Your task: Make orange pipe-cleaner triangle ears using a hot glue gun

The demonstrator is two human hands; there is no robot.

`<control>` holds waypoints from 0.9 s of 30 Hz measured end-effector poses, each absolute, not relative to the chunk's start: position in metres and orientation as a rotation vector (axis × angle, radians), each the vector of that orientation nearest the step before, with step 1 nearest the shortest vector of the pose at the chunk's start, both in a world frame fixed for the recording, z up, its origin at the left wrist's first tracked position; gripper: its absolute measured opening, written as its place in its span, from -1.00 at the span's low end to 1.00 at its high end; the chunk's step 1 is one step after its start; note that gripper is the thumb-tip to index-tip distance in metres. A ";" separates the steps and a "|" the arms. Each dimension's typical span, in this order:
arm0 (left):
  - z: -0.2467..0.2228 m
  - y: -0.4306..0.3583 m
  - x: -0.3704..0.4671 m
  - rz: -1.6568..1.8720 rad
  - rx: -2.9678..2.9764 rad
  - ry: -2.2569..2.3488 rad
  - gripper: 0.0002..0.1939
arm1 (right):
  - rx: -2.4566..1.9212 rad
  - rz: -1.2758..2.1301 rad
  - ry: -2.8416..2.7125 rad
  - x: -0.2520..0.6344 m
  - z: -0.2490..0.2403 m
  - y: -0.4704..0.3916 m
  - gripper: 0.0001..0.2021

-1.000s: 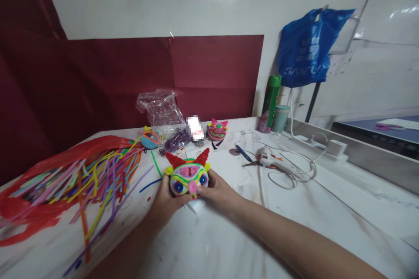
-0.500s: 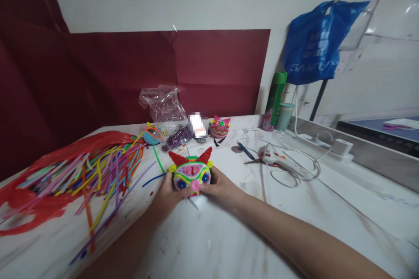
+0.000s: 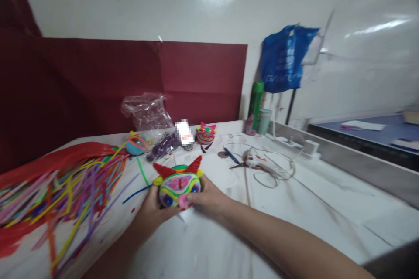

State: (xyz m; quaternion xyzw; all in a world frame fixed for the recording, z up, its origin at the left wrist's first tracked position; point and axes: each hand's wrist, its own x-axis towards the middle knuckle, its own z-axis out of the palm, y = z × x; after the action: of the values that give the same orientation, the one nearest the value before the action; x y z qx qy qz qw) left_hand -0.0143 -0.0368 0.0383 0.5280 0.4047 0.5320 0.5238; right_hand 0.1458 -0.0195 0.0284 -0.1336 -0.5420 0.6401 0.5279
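Note:
A colourful pipe-cleaner animal head (image 3: pixel 180 185) with red horns, blue eyes, yellow ears and a pink nose is held just above the white table, its face toward me. My left hand (image 3: pixel 155 207) grips its left side, thumb along the lower edge. My right hand (image 3: pixel 207 194) closes round the other side, with the thumb beside the pink nose. The back of the head and most of my fingertips are hidden. A blue pipe cleaner (image 3: pixel 135 194) and a green one (image 3: pixel 142 171) lie left of the head.
Many pipe cleaners (image 3: pixel 70 200) spread over a red plastic bag (image 3: pixel 62 157) at left. Behind stand a blue ball piece (image 3: pixel 135 144), purple bundle (image 3: pixel 162 148) and pink animal head (image 3: pixel 206 134). At right lie scissors (image 3: pixel 240 165), a blue pen-like tool (image 3: pixel 231 155) and a corded glue gun (image 3: pixel 258 159).
The camera view has turned right, so the scene sits further left in the picture. Both hands keep hold of the animal head, and my left thumb has shifted lower, away from its nose.

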 end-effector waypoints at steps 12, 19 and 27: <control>0.035 -0.017 -0.028 1.282 1.297 1.125 -0.48 | -0.351 1.478 -1.075 0.158 0.045 -0.013 -0.47; 0.040 -0.009 -0.043 1.289 1.321 1.164 -0.50 | -0.401 1.374 -1.049 0.173 0.050 0.000 -0.51; 0.039 -0.004 -0.053 1.234 1.365 1.178 -0.56 | -0.327 1.376 -1.035 0.181 0.052 0.006 -0.58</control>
State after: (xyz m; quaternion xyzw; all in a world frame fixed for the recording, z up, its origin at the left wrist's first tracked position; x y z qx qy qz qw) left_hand -0.0527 -0.0044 0.0393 0.5545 0.4788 0.5014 0.4604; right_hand 0.1814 0.0055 0.0519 -0.1435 -0.4536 0.6034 0.6400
